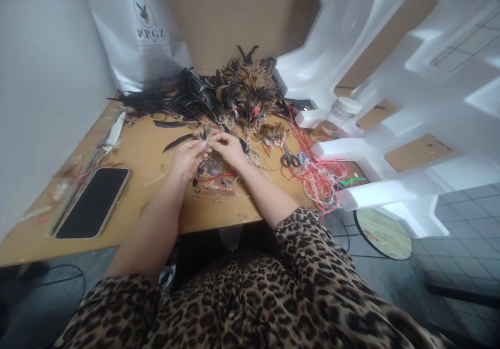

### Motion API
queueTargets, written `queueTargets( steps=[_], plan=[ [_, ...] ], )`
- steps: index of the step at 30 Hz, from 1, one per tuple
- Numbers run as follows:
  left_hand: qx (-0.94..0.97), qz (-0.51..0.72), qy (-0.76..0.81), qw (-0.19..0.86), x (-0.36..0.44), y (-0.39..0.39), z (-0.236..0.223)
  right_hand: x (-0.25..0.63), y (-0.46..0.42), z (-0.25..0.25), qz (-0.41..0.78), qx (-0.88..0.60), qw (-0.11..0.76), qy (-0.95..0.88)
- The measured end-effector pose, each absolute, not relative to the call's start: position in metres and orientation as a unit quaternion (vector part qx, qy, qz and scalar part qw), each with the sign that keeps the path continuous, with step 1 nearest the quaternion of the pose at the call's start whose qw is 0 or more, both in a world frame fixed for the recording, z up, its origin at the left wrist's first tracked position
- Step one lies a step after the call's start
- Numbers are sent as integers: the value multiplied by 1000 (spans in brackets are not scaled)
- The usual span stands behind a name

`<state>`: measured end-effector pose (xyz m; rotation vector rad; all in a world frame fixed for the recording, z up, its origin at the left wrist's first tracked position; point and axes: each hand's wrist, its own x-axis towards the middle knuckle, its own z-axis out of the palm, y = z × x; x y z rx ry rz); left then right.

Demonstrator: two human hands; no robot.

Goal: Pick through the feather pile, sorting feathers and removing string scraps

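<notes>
My left hand (187, 159) and my right hand (230, 148) meet fingertip to fingertip over a small bundle of feathers (213, 169) on the brown table (156, 203). Both hands are closed in a pinch on feathers from that bundle, which has red thread around it. A big heap of black and brown feathers (234, 91) lies just beyond the hands. A single black feather (175, 143) lies left of my left hand.
A phone (94, 202) lies face up at the left. Black scissors (289, 159) and a tangle of red string (320, 174) lie to the right. White foam packing (390, 78) stands at the right, a white bag (136, 31) at the back left.
</notes>
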<state>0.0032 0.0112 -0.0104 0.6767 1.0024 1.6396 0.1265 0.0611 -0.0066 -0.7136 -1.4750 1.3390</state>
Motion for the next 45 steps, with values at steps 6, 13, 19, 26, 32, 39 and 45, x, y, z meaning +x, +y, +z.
queueTargets(
  steps=[6, 13, 19, 26, 32, 39, 45],
  plan=[
    [312, 675, 424, 517, 1, 10, -10, 130, 61, -4, 648, -270, 449, -553],
    [340, 656, 446, 506, 1, 8, -8, 131, 64, -3, 661, -282, 441, -537],
    [323, 638, 464, 523, 3, 6, -6, 129, 61, -3, 682, -277, 443, -512],
    [323, 632, 470, 525, 3, 6, -5, 127, 61, -5, 688, -276, 440, -507],
    [355, 637, 496, 471, -2, 8, -6, 127, 60, -4, 662, -302, 437, -529],
    [250, 751, 460, 404, -25, 13, 1, 133, 72, -5, 499, -339, 462, -650],
    [236, 775, 443, 383, -30, 14, 1, 125, 72, 16, 290, -337, 339, -829]
  ],
)
